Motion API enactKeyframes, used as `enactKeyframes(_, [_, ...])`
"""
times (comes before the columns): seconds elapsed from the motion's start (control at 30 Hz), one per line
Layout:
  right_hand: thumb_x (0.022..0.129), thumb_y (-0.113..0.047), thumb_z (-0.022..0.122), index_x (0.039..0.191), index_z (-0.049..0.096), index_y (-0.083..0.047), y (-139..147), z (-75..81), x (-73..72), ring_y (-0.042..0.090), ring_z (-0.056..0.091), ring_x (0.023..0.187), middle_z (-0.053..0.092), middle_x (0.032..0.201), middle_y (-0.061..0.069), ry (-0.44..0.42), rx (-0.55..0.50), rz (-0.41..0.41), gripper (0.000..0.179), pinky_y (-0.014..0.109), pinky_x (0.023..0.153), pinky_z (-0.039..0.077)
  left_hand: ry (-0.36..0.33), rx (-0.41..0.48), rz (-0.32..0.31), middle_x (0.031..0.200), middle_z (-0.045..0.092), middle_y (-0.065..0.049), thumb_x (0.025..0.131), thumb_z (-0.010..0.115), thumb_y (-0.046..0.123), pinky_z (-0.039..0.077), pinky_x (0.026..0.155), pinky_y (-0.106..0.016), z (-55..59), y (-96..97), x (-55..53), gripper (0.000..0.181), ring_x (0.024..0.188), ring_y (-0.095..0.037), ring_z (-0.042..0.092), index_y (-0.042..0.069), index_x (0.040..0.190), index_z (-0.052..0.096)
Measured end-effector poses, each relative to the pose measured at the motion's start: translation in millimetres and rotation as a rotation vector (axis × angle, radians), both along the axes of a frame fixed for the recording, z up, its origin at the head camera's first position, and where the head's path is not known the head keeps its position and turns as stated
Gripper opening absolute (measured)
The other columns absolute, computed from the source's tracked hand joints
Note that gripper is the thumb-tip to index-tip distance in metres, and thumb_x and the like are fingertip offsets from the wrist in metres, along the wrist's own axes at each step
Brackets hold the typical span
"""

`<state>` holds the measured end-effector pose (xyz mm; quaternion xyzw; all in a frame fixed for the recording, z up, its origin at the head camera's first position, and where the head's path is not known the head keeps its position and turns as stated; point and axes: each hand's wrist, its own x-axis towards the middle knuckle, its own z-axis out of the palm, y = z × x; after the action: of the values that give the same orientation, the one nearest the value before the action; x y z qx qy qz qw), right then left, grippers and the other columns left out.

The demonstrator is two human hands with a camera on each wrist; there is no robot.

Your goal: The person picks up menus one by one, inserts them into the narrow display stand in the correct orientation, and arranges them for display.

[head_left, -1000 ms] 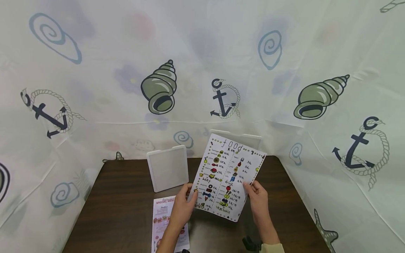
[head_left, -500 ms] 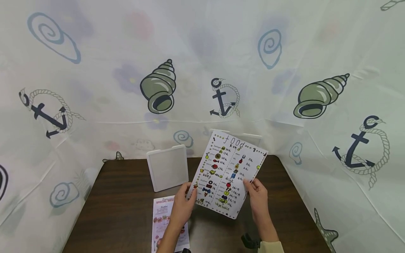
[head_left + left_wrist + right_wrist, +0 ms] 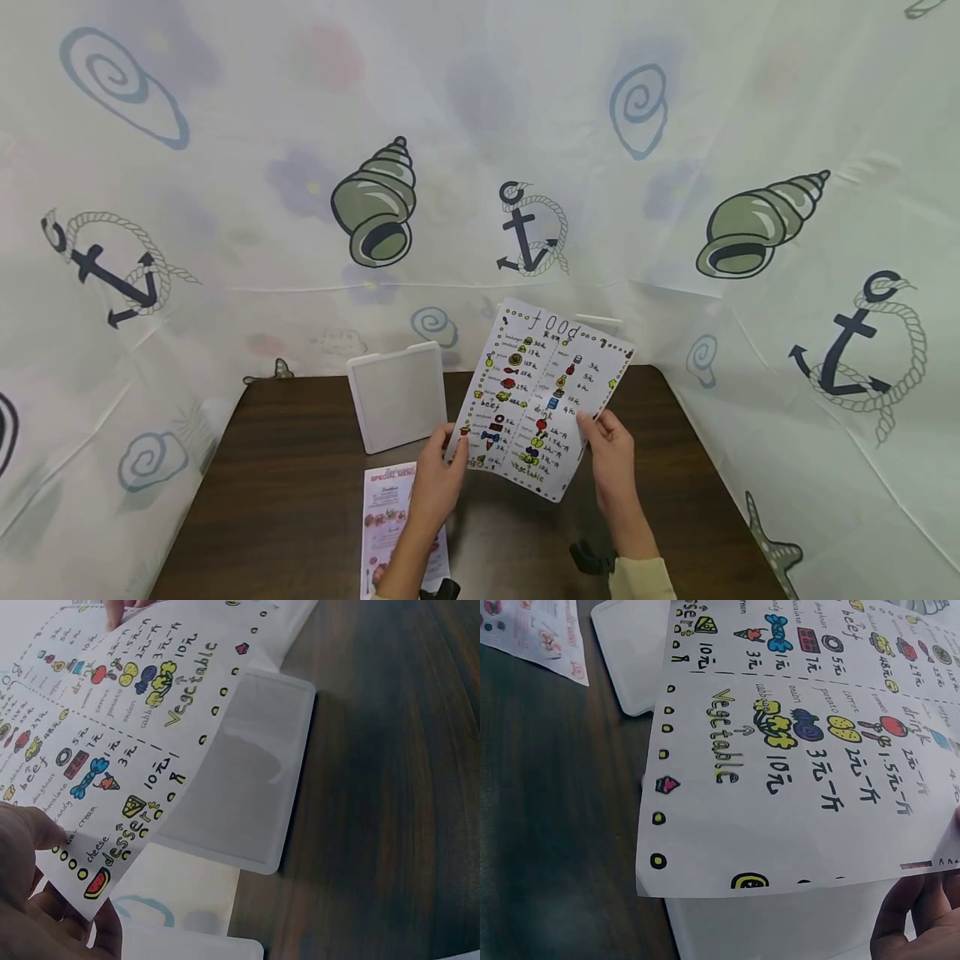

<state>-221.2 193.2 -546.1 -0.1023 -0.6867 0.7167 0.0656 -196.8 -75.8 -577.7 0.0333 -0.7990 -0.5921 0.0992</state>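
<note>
Both hands hold up a hand-drawn food menu sheet (image 3: 536, 400), white with coloured pictures and prices, tilted above the table. My left hand (image 3: 437, 477) pinches its lower left edge, thumb on the front and fingers behind, as the left wrist view also shows at the menu's watermelon corner. On the opposite edge, my right hand (image 3: 611, 454) grips the sheet, thumb in front; in the right wrist view its curled fingers (image 3: 915, 907) show below the paper. A pink printed special menu (image 3: 386, 517) lies on the table, partly covered by the left forearm.
A white rectangular panel (image 3: 397, 398) stands upright at the back left of the dark wooden table (image 3: 262, 483). Behind the food menu stands a second white panel (image 3: 247, 765), mostly hidden in the head view. A curtain (image 3: 465, 100) printed with shells and anchors surrounds the table.
The food menu has risen slightly in the head view, its lower edge lifting most. Both hands keep their hold and have moved up a little with it. The pink menu stays put.
</note>
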Motion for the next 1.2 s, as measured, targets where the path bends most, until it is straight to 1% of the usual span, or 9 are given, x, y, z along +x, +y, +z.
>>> enactKeyframes(0.13, [0.107,-0.035,0.069,0.136,0.068,-0.01,0,5.6,-4.8,0.016,0.079,0.1,0.082,0.114,0.001,0.017,0.005,-0.009,0.038,0.027,0.091,0.059,0.02,0.036,0.014,0.113,0.075,-0.005,0.107,0.068,0.019,0.055,0.091,-0.044,4.8,2.5,-3.6,0.014,0.099,-0.022,0.07,0.013,0.12,0.068])
enactKeyframes(0.23, [0.107,-0.033,0.069,0.135,0.068,-0.009,1,10.5,-8.7,0.015,0.078,0.098,0.082,0.112,-0.001,0.034,0.0,-0.014,0.037,0.025,0.09,0.058,0.052,0.036,0.006,0.113,0.075,-0.003,0.107,0.068,0.017,0.055,0.094,-0.045,7.0,2.2,-8.2,0.014,0.1,-0.021,0.07,0.013,0.12,0.068])
enactKeyframes(0.47, [0.107,-0.034,0.069,0.136,0.067,-0.008,1,21.5,-14.1,0.014,0.078,0.1,0.082,0.11,-0.006,0.047,-0.006,-0.005,0.039,0.027,0.093,0.057,0.106,0.012,-0.041,0.107,0.072,-0.003,0.107,0.067,0.016,0.054,0.084,-0.032,14.1,-4.0,-21.2,0.011,0.093,-0.016,0.066,0.015,0.118,0.067])
enactKeyframes(0.57, [0.107,-0.035,0.069,0.137,0.067,-0.008,1,25.1,-16.3,0.014,0.078,0.1,0.082,0.109,-0.007,0.038,0.005,-0.004,0.04,0.025,0.093,0.056,0.128,0.011,-0.064,0.11,0.073,-0.004,0.107,0.067,0.015,0.055,0.085,-0.032,16.9,-5.7,-25.7,0.01,0.096,-0.017,0.067,0.015,0.118,0.067])
enactKeyframes(0.7, [0.107,-0.036,0.07,0.135,0.067,-0.008,2,28.8,-20.3,0.014,0.077,0.098,0.082,0.105,-0.009,0.042,0.003,-0.012,0.04,0.026,0.094,0.055,0.152,-0.001,-0.079,0.111,0.074,-0.004,0.107,0.066,0.014,0.055,0.093,-0.042,20.3,-5.6,-31.7,0.01,0.102,-0.019,0.068,0.014,0.117,0.067])
enactKeyframes(0.8, [0.106,-0.036,0.07,0.136,0.066,-0.007,3,31.4,-22.0,0.014,0.076,0.098,0.082,0.106,-0.009,0.051,-0.008,-0.015,0.041,0.028,0.096,0.055,0.166,-0.021,-0.077,0.11,0.075,-0.004,0.107,0.067,0.014,0.055,0.09,-0.04,21.4,-3.6,-35.2,0.01,0.101,-0.019,0.068,0.014,0.116,0.068])
enactKeyframes(0.93, [0.108,-0.036,0.068,0.138,0.064,-0.009,4,36.3,-23.5,0.014,0.076,0.1,0.081,0.11,-0.008,0.051,-0.008,-0.017,0.04,0.029,0.094,0.057,0.169,-0.029,-0.099,0.112,0.076,-0.005,0.108,0.065,0.016,0.055,0.078,-0.03,24.7,-1.4,-38.8,0.01,0.097,-0.022,0.07,0.014,0.118,0.067])
enactKeyframes(1.03, [0.108,-0.035,0.067,0.138,0.064,-0.01,4,39.7,-26.4,0.014,0.077,0.101,0.081,0.113,-0.007,0.067,-0.007,-0.018,0.039,0.027,0.091,0.059,0.163,-0.033,-0.11,0.111,0.075,-0.005,0.109,0.064,0.017,0.054,0.078,-0.03,30.0,-1.1,-42.0,0.011,0.096,-0.022,0.069,0.014,0.119,0.067])
enactKeyframes(1.2, [0.108,-0.036,0.067,0.137,0.064,-0.01,5,43.3,-32.4,0.014,0.078,0.102,0.081,0.116,-0.002,0.116,-0.018,-0.022,0.039,0.026,0.09,0.06,0.171,-0.063,-0.116,0.108,0.074,-0.004,0.108,0.064,0.018,0.054,0.083,-0.036,35.1,0.0,-49.2,0.011,0.094,-0.019,0.066,0.014,0.118,0.067])
